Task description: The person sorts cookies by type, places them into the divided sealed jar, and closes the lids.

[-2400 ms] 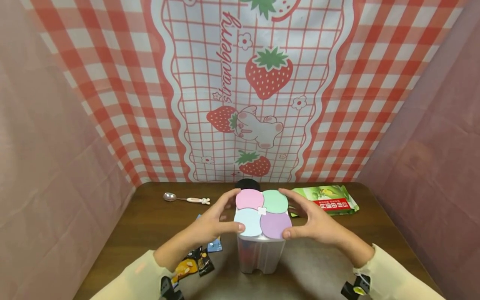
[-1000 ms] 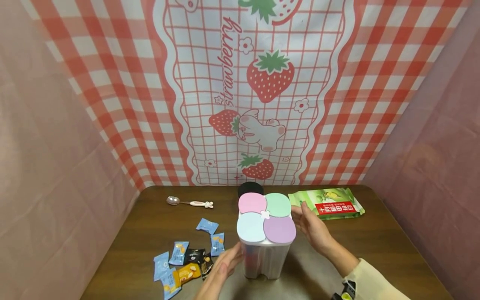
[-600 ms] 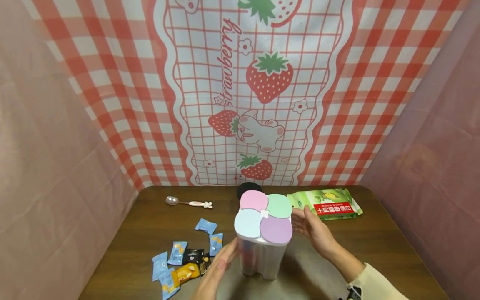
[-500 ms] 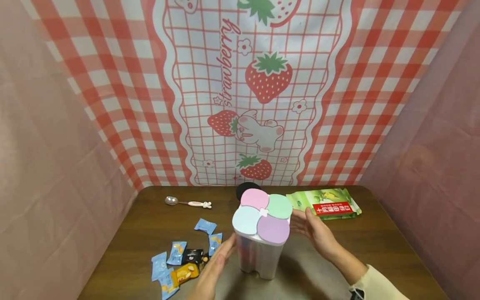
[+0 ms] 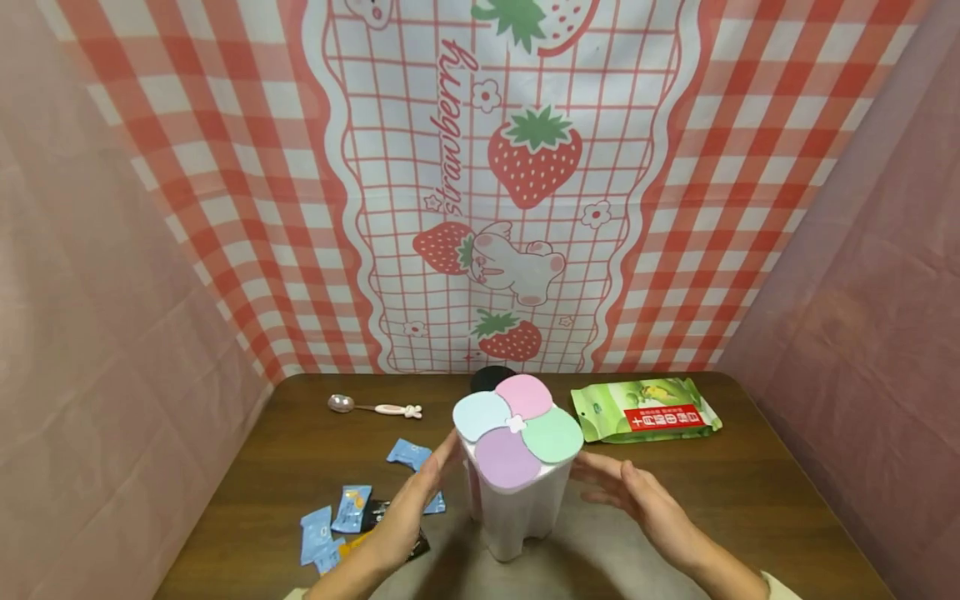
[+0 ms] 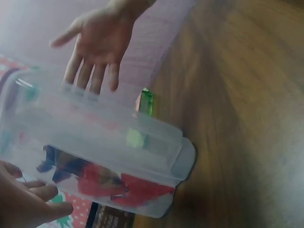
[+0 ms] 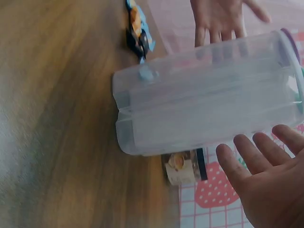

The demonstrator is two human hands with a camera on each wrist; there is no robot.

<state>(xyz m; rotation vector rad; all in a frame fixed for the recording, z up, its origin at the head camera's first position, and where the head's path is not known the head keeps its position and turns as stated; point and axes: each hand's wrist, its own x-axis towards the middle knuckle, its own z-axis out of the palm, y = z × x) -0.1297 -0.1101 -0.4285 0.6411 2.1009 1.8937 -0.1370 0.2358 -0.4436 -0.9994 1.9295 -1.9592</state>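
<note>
A tall, clear plastic storage container [image 5: 521,521] stands upright on the table between both hands. Its lid [image 5: 517,429] has pink, green, purple and light blue petal-shaped flaps, all down. Red and dark blue wrapped pieces [image 6: 142,190] show through one compartment in the left wrist view; the compartments facing the right wrist camera look bare. My left hand [image 5: 405,512] is at the container's left side, fingers extended along the wall below the lid. On the other side, my right hand [image 5: 652,504] has its straight fingers right at the wall, palm turned inward.
Several small wrapped snacks [image 5: 352,508] in blue, black and orange lie left, partly behind my left hand. A spoon with a rabbit-ended handle [image 5: 390,409] lies back left. Behind the container stands a black-topped jar [image 5: 491,377]. A green snack package [image 5: 648,410] lies back right.
Both hands have left the lid's edges and moved down to the container's sides. The container has turned clockwise seen from above, bringing the purple flap to the front and the pink one to the back.
</note>
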